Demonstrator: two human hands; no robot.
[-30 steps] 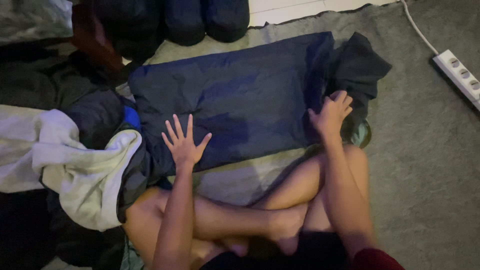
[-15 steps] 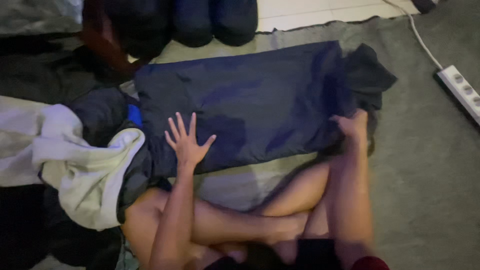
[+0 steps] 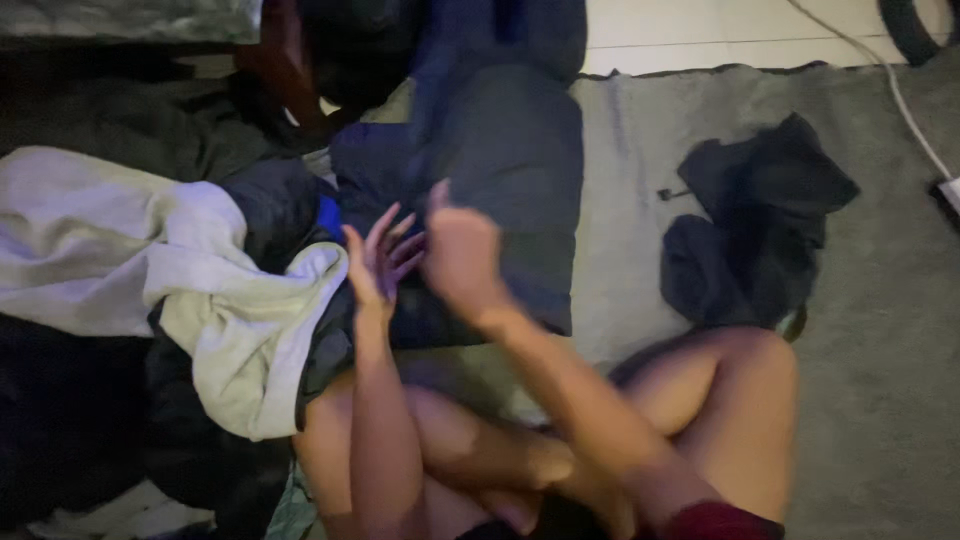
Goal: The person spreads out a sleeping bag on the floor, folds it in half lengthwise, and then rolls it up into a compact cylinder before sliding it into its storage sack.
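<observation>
Grey carpet (image 3: 880, 400) underlies everything. Unfolded clothes pile (image 3: 150, 270) waits at left. Left hand (image 3: 375, 265), fingers spread, touches the navy garment (image 3: 500, 190), now doubled over; right hand (image 3: 462, 250) is blurred, fingers unreadable. Dark garment (image 3: 755, 225) lies apart, unfolded.

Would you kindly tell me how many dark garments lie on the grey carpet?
2: the folded navy garment under the left hand and right hand, and a crumpled dark garment to its right. The pile at left may hide others.
</observation>
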